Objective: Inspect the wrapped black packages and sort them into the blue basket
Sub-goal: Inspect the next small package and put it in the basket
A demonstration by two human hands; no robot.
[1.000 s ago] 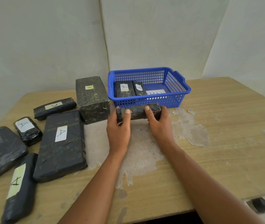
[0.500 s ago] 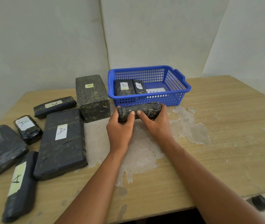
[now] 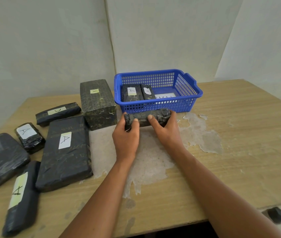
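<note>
Worn wooden surface (image 3: 239, 134) with a big patch of peeled veneer, pale walls behind. Your left hand (image 3: 126, 140) and right hand (image 3: 167, 133) both grip the same small black package (image 3: 151, 115), thumbs on top, one hand at each end, right in front of the blue basket (image 3: 193, 98). The basket already holds two labelled packages (image 3: 137, 92) on its left side, plus a white paper label on its floor. Just left of your hands stands a tall black box (image 3: 97, 102). Further left a large flat package (image 3: 66, 152) marked A lies among several smaller wrapped ones.
</note>
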